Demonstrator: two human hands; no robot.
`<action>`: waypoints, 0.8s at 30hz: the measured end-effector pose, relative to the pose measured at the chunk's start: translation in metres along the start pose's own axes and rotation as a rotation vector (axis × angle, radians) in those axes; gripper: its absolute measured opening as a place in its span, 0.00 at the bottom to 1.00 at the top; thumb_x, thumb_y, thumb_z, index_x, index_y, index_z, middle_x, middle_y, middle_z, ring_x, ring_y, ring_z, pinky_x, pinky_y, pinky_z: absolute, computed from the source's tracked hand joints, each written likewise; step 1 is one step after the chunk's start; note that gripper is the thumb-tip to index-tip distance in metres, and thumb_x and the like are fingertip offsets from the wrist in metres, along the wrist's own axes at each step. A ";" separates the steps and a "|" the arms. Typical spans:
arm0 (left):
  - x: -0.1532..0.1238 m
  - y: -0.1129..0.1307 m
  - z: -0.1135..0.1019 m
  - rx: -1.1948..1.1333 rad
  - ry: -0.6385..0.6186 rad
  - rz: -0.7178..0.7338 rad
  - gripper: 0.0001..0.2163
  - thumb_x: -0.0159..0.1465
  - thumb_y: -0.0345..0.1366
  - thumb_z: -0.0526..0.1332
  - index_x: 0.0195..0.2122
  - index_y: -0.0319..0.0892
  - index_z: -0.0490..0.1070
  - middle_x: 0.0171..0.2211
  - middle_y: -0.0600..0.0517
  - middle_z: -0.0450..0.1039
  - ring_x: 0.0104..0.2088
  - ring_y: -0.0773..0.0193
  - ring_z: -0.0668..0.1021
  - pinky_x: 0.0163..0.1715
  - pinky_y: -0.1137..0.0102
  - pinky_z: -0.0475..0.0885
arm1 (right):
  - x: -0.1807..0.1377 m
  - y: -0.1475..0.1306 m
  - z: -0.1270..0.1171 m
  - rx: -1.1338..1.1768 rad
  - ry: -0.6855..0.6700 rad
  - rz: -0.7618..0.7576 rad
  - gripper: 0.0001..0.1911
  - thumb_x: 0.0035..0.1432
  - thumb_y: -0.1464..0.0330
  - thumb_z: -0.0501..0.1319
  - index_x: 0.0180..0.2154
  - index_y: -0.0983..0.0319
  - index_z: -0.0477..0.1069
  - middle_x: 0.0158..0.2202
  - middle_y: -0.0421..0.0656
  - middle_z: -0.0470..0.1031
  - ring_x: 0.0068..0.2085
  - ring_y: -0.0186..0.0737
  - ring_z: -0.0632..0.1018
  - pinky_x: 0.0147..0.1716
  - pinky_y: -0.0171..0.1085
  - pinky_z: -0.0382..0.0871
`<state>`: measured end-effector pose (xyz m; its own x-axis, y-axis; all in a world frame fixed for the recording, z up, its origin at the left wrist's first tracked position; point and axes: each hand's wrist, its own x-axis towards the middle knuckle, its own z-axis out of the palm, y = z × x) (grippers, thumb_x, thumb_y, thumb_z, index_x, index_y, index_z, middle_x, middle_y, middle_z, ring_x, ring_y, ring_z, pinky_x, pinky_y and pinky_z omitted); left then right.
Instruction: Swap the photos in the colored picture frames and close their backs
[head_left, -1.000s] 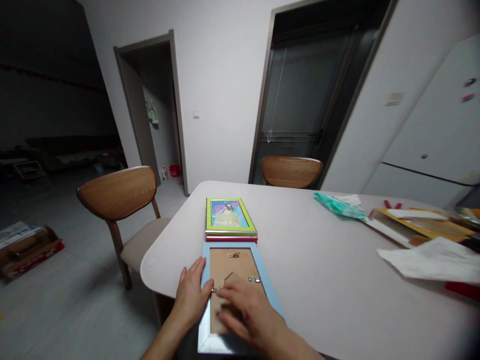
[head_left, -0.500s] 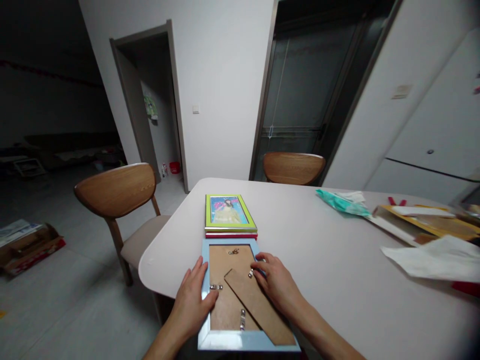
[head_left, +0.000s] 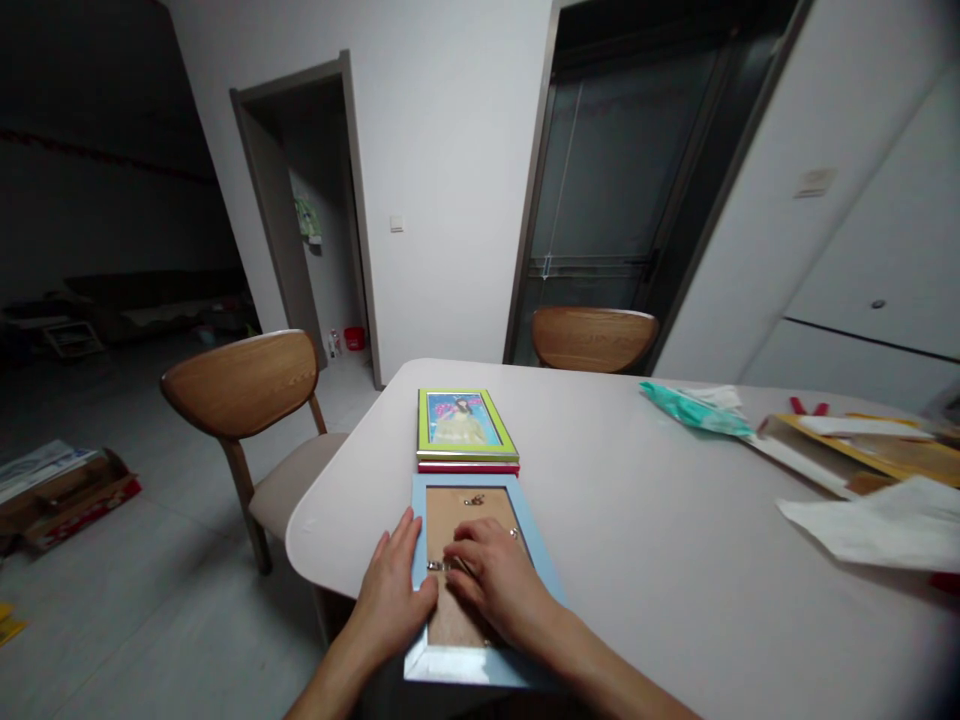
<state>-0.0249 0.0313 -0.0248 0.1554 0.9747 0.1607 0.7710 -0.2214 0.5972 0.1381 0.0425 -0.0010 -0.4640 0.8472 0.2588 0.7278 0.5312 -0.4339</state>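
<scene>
A light blue picture frame (head_left: pixel 422 520) lies back side up at the near edge of the table, its brown backing board (head_left: pixel 450 505) showing. My left hand (head_left: pixel 394 590) rests along the frame's left side, fingers stretched out and thumb over the backing. Over the middle of the board is my right hand (head_left: pixel 495 580), with its curled fingertips and thumb closed at the left metal clip (head_left: pixel 434 566). Another small metal clip (head_left: pixel 514 533) shows at the right edge, and a metal hanger (head_left: pixel 475 500) near the top. My right hand and forearm hide the lower right of the board.
Beyond the blue frame, a green picture frame (head_left: pixel 510 440) lies on a red one (head_left: pixel 469 468). Plastic wrapping (head_left: pixel 694 408), white paper (head_left: pixel 877 525) and cardboard packaging (head_left: pixel 825 455) lie on the table's right. Wooden chairs (head_left: pixel 247 385) stand at the left and far side.
My right hand has moved left from the right clip to the left one. The brown stand strip on the board is now hidden. My left hand stays on the frame's left side.
</scene>
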 end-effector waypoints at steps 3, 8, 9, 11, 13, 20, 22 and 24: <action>0.000 -0.002 0.004 0.054 0.008 0.031 0.26 0.52 0.32 0.50 0.54 0.31 0.53 0.57 0.41 0.50 0.57 0.58 0.55 0.55 0.61 0.48 | 0.009 -0.008 0.007 -0.040 -0.028 0.012 0.09 0.52 0.66 0.55 0.32 0.59 0.72 0.35 0.43 0.68 0.39 0.38 0.66 0.39 0.36 0.58; 0.000 -0.004 0.007 0.107 0.019 0.043 0.26 0.52 0.31 0.49 0.54 0.30 0.53 0.57 0.41 0.50 0.56 0.59 0.55 0.55 0.61 0.50 | 0.015 -0.013 0.007 -0.106 -0.012 0.039 0.09 0.53 0.68 0.53 0.30 0.60 0.72 0.33 0.44 0.68 0.38 0.38 0.66 0.37 0.35 0.58; 0.000 -0.004 0.008 0.110 0.020 0.044 0.26 0.52 0.31 0.49 0.54 0.30 0.53 0.57 0.40 0.50 0.56 0.59 0.56 0.55 0.61 0.50 | 0.016 -0.013 0.008 -0.113 -0.004 0.046 0.09 0.53 0.68 0.53 0.30 0.61 0.71 0.32 0.44 0.68 0.38 0.38 0.67 0.37 0.35 0.58; 0.000 -0.004 0.008 0.112 0.023 0.046 0.26 0.52 0.31 0.49 0.54 0.30 0.53 0.57 0.40 0.50 0.56 0.59 0.56 0.55 0.61 0.51 | 0.018 -0.013 0.010 -0.104 0.017 0.062 0.09 0.52 0.69 0.53 0.28 0.62 0.71 0.32 0.44 0.68 0.37 0.38 0.67 0.37 0.36 0.58; 0.001 -0.004 0.007 0.110 0.027 0.044 0.27 0.52 0.31 0.50 0.54 0.30 0.52 0.57 0.40 0.51 0.56 0.60 0.56 0.55 0.62 0.51 | 0.019 -0.008 0.010 -0.040 0.029 0.059 0.09 0.52 0.69 0.53 0.28 0.62 0.71 0.31 0.44 0.69 0.37 0.38 0.67 0.38 0.36 0.59; 0.001 -0.001 0.006 0.088 0.030 0.027 0.26 0.52 0.31 0.49 0.54 0.30 0.52 0.57 0.40 0.51 0.56 0.60 0.56 0.55 0.63 0.50 | -0.008 0.018 -0.029 0.292 -0.201 -0.042 0.12 0.46 0.70 0.58 0.36 0.59 0.72 0.45 0.44 0.65 0.46 0.38 0.66 0.47 0.37 0.56; 0.001 0.000 0.007 0.069 0.036 0.025 0.26 0.52 0.30 0.50 0.54 0.31 0.52 0.57 0.41 0.51 0.56 0.60 0.56 0.55 0.62 0.50 | -0.018 0.018 -0.039 0.283 -0.312 -0.073 0.12 0.42 0.70 0.61 0.34 0.57 0.73 0.48 0.43 0.63 0.50 0.40 0.63 0.49 0.38 0.54; 0.002 0.001 0.007 0.038 0.046 0.017 0.26 0.51 0.30 0.50 0.54 0.32 0.53 0.57 0.41 0.51 0.56 0.60 0.56 0.55 0.62 0.50 | -0.025 0.015 -0.041 0.251 -0.320 -0.078 0.11 0.40 0.70 0.62 0.32 0.56 0.74 0.49 0.42 0.61 0.52 0.41 0.60 0.50 0.40 0.52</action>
<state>-0.0197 0.0331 -0.0300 0.1407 0.9681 0.2075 0.7918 -0.2358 0.5635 0.1815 0.0304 0.0213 -0.6757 0.7363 0.0349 0.5565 0.5406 -0.6310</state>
